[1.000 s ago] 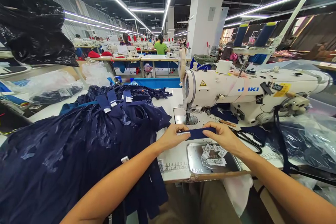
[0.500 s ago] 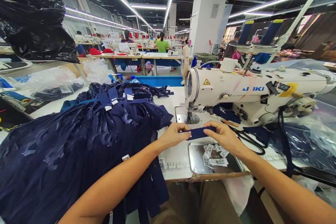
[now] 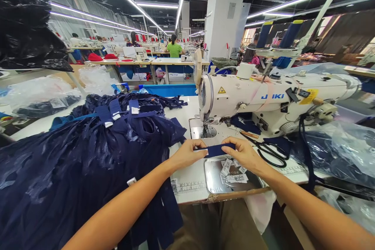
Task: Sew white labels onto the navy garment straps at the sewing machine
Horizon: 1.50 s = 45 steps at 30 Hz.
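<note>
A short navy fabric strip [image 3: 216, 150] is stretched between my two hands, just in front of the needle of a white sewing machine [image 3: 263, 95]. My left hand [image 3: 187, 154] pinches the strip's left end, where a small white label shows. My right hand [image 3: 244, 154] pinches its right end. Both hands hover low over the white table [image 3: 190, 175]. Below them, several small white labels [image 3: 234, 172] lie on a metal plate.
A large heap of navy lace garments [image 3: 88, 156] covers the table's left side. Black scissors [image 3: 271, 152] lie right of my right hand. Clear plastic bags [image 3: 345, 148] sit at the far right. Other people work at distant tables.
My hands keep the same grip on the strip. Only the camera has shifted, so everything sits slightly further left in the picture.
</note>
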Tool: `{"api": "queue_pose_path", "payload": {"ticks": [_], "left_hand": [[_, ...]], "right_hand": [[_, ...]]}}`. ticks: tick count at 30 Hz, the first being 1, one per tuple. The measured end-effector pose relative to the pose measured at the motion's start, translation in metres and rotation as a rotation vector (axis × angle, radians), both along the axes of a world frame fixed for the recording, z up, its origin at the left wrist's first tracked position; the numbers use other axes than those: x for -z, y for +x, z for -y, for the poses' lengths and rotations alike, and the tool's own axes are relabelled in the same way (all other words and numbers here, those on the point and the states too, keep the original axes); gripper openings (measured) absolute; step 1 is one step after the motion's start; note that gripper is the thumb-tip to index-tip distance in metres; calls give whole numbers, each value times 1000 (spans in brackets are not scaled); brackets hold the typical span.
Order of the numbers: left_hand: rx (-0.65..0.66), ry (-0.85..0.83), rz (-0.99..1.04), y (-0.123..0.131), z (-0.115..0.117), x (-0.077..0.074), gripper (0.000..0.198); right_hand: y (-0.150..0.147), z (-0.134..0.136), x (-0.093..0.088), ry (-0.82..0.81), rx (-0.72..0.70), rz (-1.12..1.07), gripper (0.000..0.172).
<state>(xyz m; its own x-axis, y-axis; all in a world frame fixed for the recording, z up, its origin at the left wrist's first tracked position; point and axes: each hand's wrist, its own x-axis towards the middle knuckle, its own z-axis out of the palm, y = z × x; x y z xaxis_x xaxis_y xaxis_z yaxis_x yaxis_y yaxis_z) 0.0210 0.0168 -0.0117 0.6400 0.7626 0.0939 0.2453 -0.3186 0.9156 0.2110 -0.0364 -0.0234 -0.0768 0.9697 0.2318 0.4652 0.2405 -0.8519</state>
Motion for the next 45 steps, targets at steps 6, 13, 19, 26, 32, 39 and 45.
{"api": "queue_pose_path", "payload": {"ticks": [6, 13, 19, 26, 32, 39, 45], "left_hand": [[22, 6, -88, 1, -10, 8, 12], [-42, -40, -77, 12, -24, 10, 17], [-55, -65, -125, 22, -34, 16, 19], [-87, -161, -54, 21, -34, 22, 19], [-87, -201, -30, 19, -34, 21, 19], [-62, -169, -28, 17, -34, 22, 16], [-39, -162, -35, 18, -38, 25, 17]], "right_hand": [[25, 5, 11, -7, 53, 151, 22], [98, -14, 1, 80, 310, 789, 28], [100, -50, -2, 37, 266, 954, 27], [89, -83, 5, -53, 269, 1114, 31], [90, -87, 3, -50, 219, 1182, 29], [96, -92, 4, -81, 304, 1249, 32], [95, -97, 2, -88, 312, 1245, 23]]}}
